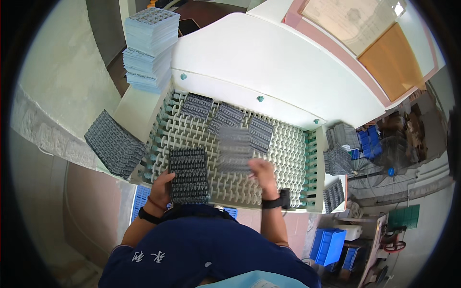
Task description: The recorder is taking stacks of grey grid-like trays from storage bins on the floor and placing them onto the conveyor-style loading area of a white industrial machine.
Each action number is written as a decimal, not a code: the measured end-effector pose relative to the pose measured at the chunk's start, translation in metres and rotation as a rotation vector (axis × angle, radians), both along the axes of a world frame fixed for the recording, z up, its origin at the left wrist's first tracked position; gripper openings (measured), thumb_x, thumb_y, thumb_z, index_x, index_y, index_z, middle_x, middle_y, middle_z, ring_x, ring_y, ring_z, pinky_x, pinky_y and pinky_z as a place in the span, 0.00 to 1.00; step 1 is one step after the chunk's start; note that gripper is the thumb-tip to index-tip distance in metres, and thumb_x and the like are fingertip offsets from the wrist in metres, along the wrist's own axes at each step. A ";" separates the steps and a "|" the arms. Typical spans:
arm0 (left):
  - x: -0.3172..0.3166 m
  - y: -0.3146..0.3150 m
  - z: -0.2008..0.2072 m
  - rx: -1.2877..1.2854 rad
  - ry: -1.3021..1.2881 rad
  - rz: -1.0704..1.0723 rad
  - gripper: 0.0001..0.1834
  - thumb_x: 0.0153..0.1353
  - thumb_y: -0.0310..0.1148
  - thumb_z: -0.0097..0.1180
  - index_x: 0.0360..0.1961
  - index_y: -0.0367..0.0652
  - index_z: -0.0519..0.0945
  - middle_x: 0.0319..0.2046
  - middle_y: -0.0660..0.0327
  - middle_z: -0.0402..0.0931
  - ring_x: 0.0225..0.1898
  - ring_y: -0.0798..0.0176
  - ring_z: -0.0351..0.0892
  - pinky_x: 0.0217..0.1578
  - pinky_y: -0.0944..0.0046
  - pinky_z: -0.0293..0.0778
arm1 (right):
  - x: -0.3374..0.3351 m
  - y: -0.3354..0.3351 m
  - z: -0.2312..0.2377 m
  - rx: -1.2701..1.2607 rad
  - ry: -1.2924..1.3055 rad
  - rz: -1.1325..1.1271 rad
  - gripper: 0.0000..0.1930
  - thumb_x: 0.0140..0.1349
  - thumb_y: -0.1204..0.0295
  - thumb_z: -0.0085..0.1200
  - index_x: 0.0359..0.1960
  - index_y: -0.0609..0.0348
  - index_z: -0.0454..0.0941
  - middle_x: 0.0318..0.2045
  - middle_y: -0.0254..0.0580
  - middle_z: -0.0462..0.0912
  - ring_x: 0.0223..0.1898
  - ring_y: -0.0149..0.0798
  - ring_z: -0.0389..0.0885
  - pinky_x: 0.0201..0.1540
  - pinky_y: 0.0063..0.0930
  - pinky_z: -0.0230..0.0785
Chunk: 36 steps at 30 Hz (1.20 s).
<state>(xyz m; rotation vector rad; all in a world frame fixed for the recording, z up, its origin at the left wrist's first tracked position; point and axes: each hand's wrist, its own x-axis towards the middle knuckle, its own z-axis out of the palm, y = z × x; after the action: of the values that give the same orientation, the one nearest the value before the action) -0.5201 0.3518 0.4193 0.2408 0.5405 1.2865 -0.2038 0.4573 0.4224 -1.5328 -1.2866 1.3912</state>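
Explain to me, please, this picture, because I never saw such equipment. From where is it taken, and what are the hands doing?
This picture comes from a camera on a person's head, looking down; its wide lens bends straight edges. No robot is here, only the wearer's bare left hand and right hand. Before them is a bed of small pale wheels on a white machine. Three dark patterned panels lie on the wheels. The left hand holds a stack of similar panels by one side. The right hand is beside a blurred panel; I cannot tell whether it grips it.
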 end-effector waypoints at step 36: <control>-0.042 -0.047 -0.030 0.004 0.005 0.119 0.26 0.58 0.28 0.52 0.56 0.29 0.64 0.49 0.49 0.73 0.48 0.54 0.76 0.52 0.57 0.71 | -0.138 -0.004 -0.049 -0.016 0.158 0.251 0.14 0.62 0.65 0.55 0.25 0.64 0.77 0.15 0.37 0.77 0.14 0.27 0.74 0.18 0.19 0.67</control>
<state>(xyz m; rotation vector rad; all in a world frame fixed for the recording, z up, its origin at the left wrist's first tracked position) -0.5622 0.3044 0.3889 0.2178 0.5629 1.4032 -0.3419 0.4530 0.3734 -1.2754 -1.4079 1.6476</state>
